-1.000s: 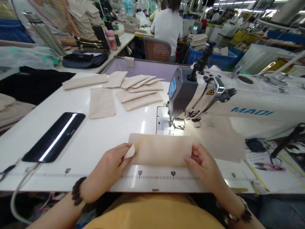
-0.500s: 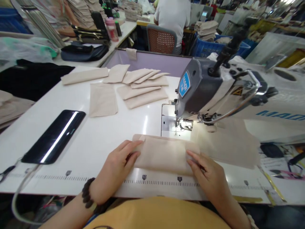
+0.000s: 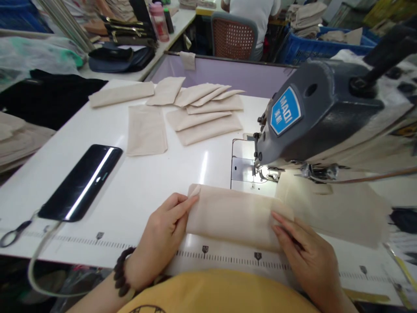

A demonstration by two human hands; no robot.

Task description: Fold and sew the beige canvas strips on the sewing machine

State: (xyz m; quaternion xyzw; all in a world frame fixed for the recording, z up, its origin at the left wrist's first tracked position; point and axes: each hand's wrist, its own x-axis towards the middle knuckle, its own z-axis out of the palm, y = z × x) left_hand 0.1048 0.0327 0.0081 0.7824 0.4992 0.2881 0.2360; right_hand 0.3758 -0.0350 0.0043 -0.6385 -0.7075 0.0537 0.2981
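A folded beige fabric piece lies between my hands, in front of the sewing machine. My left hand pinches its upper left corner, where a small edge is turned up. At the right end, my right hand grips the cloth with thumb and fingers. The lit presser foot and metal needle plate are just beyond the fabric. Right of the foot, larger beige fabric sheets lie flat, partly under the machine arm.
Several folded beige pieces and a flat square one lie at the back of the white table. A phone with a cable sits left. A person in white sits beyond, near a blue crate.
The camera view has shifted and come closer to the machine, which appears larger. Both hands still hold the folded fabric, which appears slightly more tilted, its right end lower.
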